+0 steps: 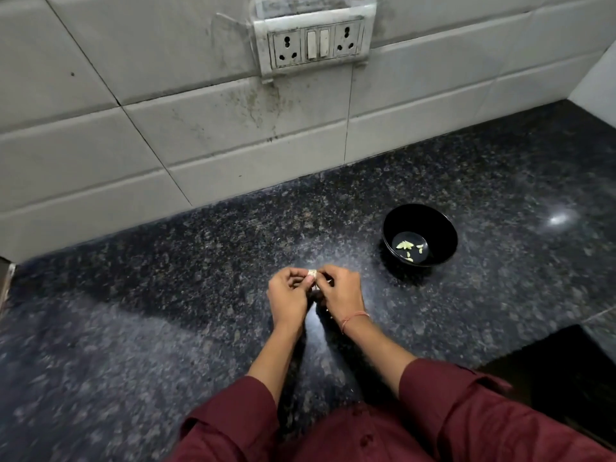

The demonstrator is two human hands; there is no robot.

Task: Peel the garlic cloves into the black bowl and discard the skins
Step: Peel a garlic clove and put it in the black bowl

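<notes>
Left hand (pixel 288 295): fingers curled, thumb and fingertips pinching the left end of the garlic clove; knuckles toward the wall.
Right hand (pixel 340 295): fingers curled, pinching the right end of the same clove; touches the left hand at the fingertips.
Garlic clove (pixel 312 272): small, pale, papery skin on it; held between both hands just above the countertop, at about six o'clock from the frame centre. How much skin is off, cannot tell.
Black bowl (pixel 433 225): round, glossy, upright on the countertop; at two o'clock from the hands, near but apart from them.
Peeled cloves (pixel 404 245): several pale yellow-green pieces lying on the bowl's floor, a larger cluster toward nine o'clock, smaller bits toward three and six o'clock.
Countertop (pixel 166 295): dark speckled granite, polished, with a light glare at three o'clock from the bowl.
Tiled wall (pixel 100 145): off-white tiles, smudged, meeting the counter at twelve o'clock.
Socket plate (pixel 313 45): two sockets with two switches between, grimy, at twelve o'clock on the wall.
Sleeves (pixel 450 395): maroon, pushed back to mid-forearm.
Wrist thread (pixel 355 318): thin orange band on the right wrist.
Dark panel (pixel 566 378): flat black surface at four o'clock from the hands.
</notes>
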